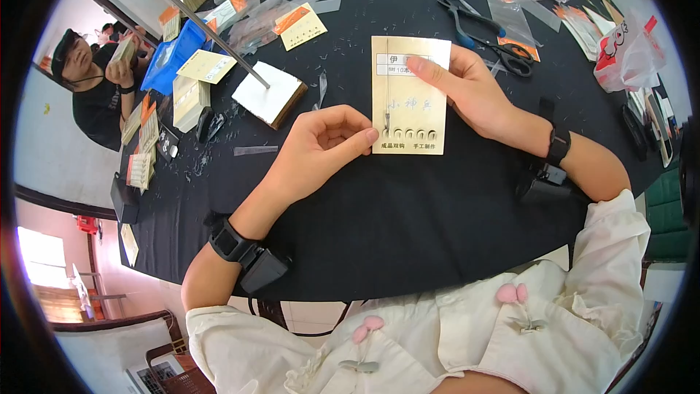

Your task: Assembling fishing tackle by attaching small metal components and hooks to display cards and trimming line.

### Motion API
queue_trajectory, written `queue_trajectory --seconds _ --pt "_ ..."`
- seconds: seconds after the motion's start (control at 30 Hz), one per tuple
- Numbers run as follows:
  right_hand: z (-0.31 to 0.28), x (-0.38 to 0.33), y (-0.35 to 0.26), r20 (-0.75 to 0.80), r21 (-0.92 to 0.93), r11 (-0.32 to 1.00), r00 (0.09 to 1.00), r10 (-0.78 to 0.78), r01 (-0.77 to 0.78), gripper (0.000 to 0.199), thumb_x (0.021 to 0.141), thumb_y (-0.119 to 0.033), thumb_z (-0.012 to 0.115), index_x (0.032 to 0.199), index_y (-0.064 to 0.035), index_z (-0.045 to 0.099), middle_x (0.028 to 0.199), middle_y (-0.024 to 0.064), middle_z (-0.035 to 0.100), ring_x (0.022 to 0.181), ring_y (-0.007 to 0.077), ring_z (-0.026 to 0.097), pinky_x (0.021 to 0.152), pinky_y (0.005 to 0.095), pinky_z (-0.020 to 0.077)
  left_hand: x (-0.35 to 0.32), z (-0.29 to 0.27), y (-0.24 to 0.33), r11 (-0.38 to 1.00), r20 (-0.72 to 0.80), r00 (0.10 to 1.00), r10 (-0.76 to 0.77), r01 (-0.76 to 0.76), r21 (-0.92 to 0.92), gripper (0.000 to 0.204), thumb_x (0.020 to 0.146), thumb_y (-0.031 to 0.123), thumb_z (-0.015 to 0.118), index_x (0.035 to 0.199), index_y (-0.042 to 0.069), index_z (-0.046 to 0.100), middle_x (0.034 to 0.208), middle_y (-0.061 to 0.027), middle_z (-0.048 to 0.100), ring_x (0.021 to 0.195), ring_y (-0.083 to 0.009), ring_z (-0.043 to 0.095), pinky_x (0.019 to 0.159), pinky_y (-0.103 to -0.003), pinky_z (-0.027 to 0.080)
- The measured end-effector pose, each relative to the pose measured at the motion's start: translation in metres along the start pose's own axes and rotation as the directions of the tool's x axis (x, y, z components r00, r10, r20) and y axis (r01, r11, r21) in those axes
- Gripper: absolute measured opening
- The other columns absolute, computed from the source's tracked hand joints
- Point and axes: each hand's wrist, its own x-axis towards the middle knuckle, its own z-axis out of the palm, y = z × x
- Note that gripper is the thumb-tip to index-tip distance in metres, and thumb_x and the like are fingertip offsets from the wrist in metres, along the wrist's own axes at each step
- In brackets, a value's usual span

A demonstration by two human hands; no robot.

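Observation:
A cream card (408, 113) with a row of small slots near its lower edge lies on the black table (408, 219). My left hand (324, 144) pinches the card's left edge near the slots, thumb and forefinger together at a thin line or hook that runs down the card. My right hand (467, 87) lies flat on the card's upper right part, forefinger stretched across its top and pressing it down. Both wrists wear black bands with small black boxes.
Scissors and pliers (488, 36) lie beyond my right hand. A white block (268, 93) with a metal rod, stacks of cream cards (191, 98), a blue tray (175, 55) and clear packets lie to the left and far side. Another person (95, 87) sits at the far left.

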Motion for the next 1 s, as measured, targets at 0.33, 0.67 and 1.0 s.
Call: queue_trajectory --seconds 0.33,0.67,1.0 --pt "0.005 -0.002 -0.006 -0.060 0.058 0.995 0.995 0.083 -0.080 0.030 0.093 -0.021 0.057 0.115 -0.0018 0.055 0.098 0.0029 0.064 0.084 0.0070 0.061 0.068 0.0221 0.0473 0.002 -0.003 -0.003 0.999 -0.009 1.000 0.008 -0.009 -0.045 0.019 0.090 0.017 0.062 0.094 -0.001 0.063 0.083 -0.0022 0.063 0.076 -0.0074 0.058 0.069 -0.022 0.047" --pt "0.000 -0.004 -0.002 -0.038 0.047 0.984 0.984 0.172 -0.170 0.031 0.095 -0.024 0.048 0.118 -0.0036 0.054 0.099 0.0029 0.064 0.084 0.0078 0.062 0.069 0.0220 0.0475 0.006 -0.005 -0.012 0.996 0.054 0.998 0.045 -0.040 -0.081 0.019 0.089 0.019 0.062 0.093 0.000 0.063 0.084 -0.0040 0.065 0.074 -0.0076 0.059 0.067 -0.021 0.046" --pt "0.000 -0.004 -0.003 -0.007 0.050 0.984 0.985 0.174 -0.173 0.030 0.095 -0.022 0.050 0.117 -0.0018 0.055 0.103 0.0045 0.064 0.089 0.0092 0.062 0.077 0.0246 0.0493 0.007 -0.006 -0.013 0.998 0.119 0.992 0.045 -0.040 -0.051 0.018 0.089 0.015 0.062 0.095 -0.001 0.063 0.090 -0.0052 0.064 0.078 -0.0083 0.058 0.072 -0.022 0.048"
